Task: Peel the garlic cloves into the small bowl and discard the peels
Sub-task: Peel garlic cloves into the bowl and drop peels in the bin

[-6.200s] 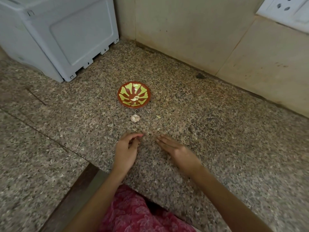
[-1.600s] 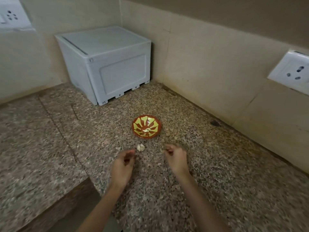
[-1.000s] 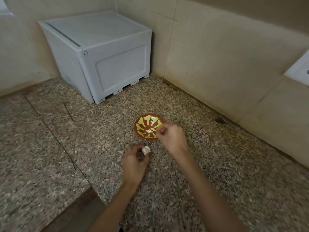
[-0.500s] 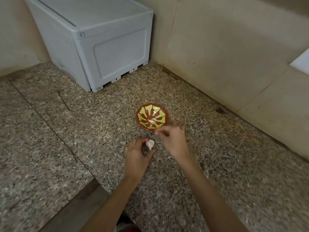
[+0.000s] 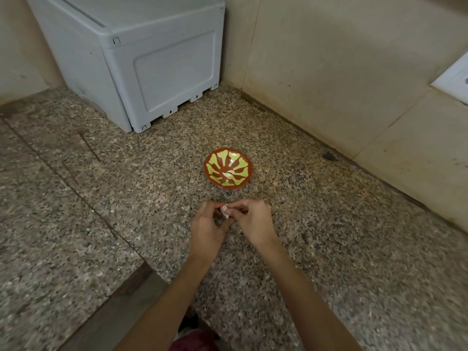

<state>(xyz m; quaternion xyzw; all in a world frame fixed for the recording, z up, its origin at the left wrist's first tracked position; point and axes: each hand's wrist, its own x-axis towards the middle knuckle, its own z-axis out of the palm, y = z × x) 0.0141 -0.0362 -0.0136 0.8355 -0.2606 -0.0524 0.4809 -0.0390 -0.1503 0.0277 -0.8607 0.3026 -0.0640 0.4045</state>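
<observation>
A small red bowl (image 5: 228,168) with a yellow-green leaf pattern stands on the speckled granite counter (image 5: 329,249). Pale peeled cloves (image 5: 228,174) lie at its bottom. Just in front of the bowl, my left hand (image 5: 208,225) and my right hand (image 5: 250,220) meet fingertip to fingertip. Between them they pinch a whitish garlic piece (image 5: 225,211) still in its papery skin. Most of it is hidden by my fingers.
A pale grey plastic box (image 5: 141,59) stands at the back left, in the corner of the tiled wall (image 5: 342,72). A white socket plate (image 5: 453,79) is on the wall at right. The counter's front edge (image 5: 121,305) runs at lower left.
My left hand picked the garlic up from the counter. My right hand went to the bowl, then came back and took hold of the garlic too. The camera tilted down.
</observation>
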